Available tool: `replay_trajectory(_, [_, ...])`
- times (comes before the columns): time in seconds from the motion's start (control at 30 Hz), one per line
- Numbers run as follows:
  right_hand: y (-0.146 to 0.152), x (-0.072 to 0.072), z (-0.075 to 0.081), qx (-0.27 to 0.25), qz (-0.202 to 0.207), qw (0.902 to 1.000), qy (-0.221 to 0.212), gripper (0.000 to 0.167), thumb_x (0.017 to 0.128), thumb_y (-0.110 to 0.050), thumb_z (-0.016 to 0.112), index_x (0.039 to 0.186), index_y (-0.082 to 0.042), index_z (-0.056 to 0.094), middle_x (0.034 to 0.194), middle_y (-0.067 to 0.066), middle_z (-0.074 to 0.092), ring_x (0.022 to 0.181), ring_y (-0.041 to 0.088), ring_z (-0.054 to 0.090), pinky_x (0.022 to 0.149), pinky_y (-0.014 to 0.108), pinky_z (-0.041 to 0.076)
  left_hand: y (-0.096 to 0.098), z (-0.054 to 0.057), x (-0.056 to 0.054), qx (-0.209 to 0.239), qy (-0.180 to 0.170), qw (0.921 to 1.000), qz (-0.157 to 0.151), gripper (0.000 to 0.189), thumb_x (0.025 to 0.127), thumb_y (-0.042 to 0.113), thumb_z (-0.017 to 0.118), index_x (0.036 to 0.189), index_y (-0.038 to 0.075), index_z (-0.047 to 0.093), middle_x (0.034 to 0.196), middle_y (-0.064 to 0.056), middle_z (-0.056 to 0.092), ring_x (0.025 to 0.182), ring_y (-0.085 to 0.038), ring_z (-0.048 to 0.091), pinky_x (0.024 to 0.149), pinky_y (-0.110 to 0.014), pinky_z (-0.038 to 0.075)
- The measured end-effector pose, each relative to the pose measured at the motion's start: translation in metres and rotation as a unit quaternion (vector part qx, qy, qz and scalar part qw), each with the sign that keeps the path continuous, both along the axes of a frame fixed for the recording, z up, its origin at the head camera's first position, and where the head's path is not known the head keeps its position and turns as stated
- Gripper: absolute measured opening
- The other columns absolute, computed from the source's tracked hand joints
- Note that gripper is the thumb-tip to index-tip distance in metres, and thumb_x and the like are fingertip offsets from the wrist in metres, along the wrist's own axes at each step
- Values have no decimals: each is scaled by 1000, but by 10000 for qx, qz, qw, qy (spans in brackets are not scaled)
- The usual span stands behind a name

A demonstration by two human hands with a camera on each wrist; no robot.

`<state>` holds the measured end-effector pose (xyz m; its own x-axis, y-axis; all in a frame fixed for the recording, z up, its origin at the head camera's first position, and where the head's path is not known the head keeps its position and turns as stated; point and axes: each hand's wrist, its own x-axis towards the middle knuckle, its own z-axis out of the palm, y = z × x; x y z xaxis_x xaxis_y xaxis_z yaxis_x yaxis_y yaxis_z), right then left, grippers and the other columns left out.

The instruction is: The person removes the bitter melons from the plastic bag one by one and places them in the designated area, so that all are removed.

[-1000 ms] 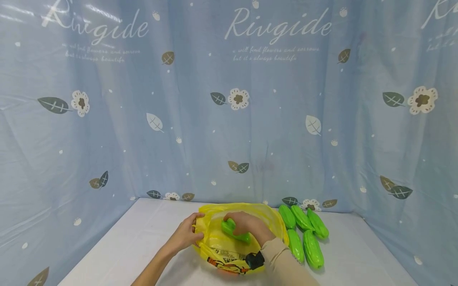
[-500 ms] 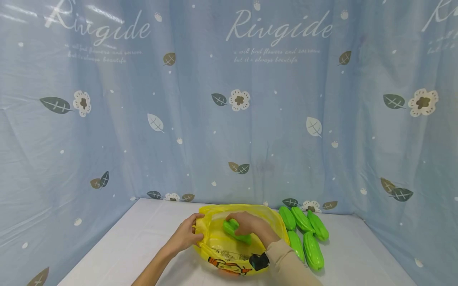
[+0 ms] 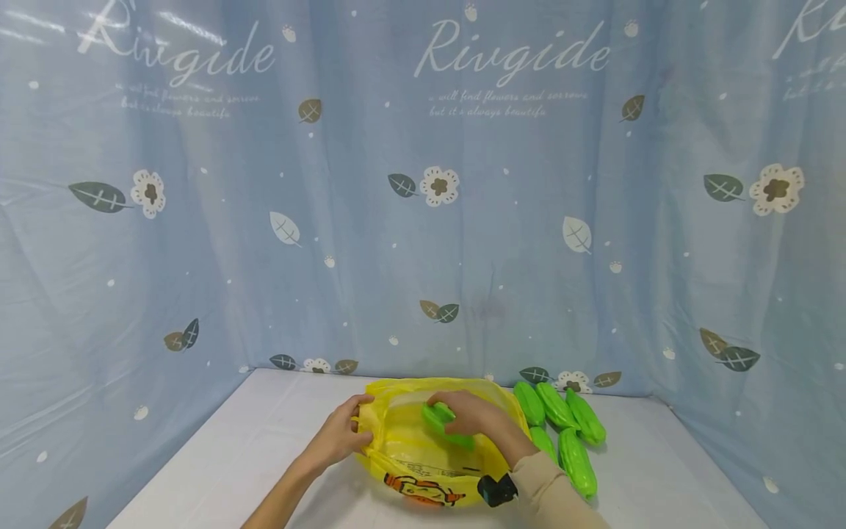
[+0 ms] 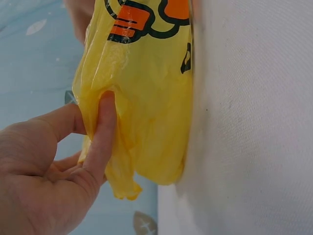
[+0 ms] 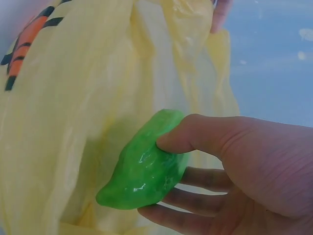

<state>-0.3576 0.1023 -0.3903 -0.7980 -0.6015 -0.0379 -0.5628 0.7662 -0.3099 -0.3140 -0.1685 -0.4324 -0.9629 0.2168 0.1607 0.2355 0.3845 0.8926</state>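
A yellow plastic bag (image 3: 396,437) with an orange and black print lies with its mouth spread wide. My left hand (image 3: 335,437) grips the bag's left edge, thumb and fingers on opposite sides of the film in the left wrist view. Inside the bag's mouth, my right hand (image 3: 472,413) holds a glossy, bumpy green bitter melon (image 5: 142,171), its thumb on top and fingers beneath. Its pointed end sticks out from the grip. Several similar bitter melons (image 3: 578,463) lie just right of the bag; the bag and right arm partly cover one.
The bag stands on a white-covered table (image 3: 225,455). A blue curtain (image 3: 370,242) printed with leaves, flowers and lettering encloses the back and both sides. A black watch-like object (image 3: 497,491) is at the right wrist.
My right hand and the bitter melon have shifted slightly to the right within the bag. The left hand keeps its grip on the bag's edge.
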Motion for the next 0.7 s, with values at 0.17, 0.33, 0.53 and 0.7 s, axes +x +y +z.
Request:
replay_trajectory(0.17, [7, 3, 2, -204, 35, 9998, -45, 49, 88, -8, 70, 135, -14, 55, 137, 7, 58, 121, 28, 57, 99, 45, 53, -1, -1, 0, -2, -10, 10000, 41, 68, 81, -3, 67, 143, -4, 39, 121, -22, 57, 90, -22, 65, 60, -31, 60])
replay_trajectory(0.33, [12, 9, 7, -378, 111, 9992, 72, 50, 88, -8, 71, 135, -14, 55, 135, 8, 60, 119, 30, 58, 97, 48, 53, -1, -2, 1, 103, 31, 9999, -5, 68, 82, -3, 67, 143, -5, 38, 120, -22, 57, 92, -24, 65, 61, -32, 61])
replay_trajectory(0.53, [20, 17, 11, -537, 79, 9982, 236, 50, 89, -10, 70, 136, -14, 54, 136, 8, 60, 122, 33, 57, 100, 52, 51, -1, 0, 1, 75, 61, 9999, 55, 68, 81, -3, 68, 142, -4, 39, 122, -22, 58, 94, -25, 65, 62, -31, 61])
replay_trajectory(0.7, [27, 22, 11, -667, -27, 9974, 286, 50, 89, -13, 69, 136, -17, 54, 134, 8, 61, 117, 32, 58, 96, 51, 52, -2, -1, 0, 96, 27, 9999, 34, 67, 82, -3, 68, 142, -4, 39, 124, -23, 57, 95, -26, 65, 63, -32, 61])
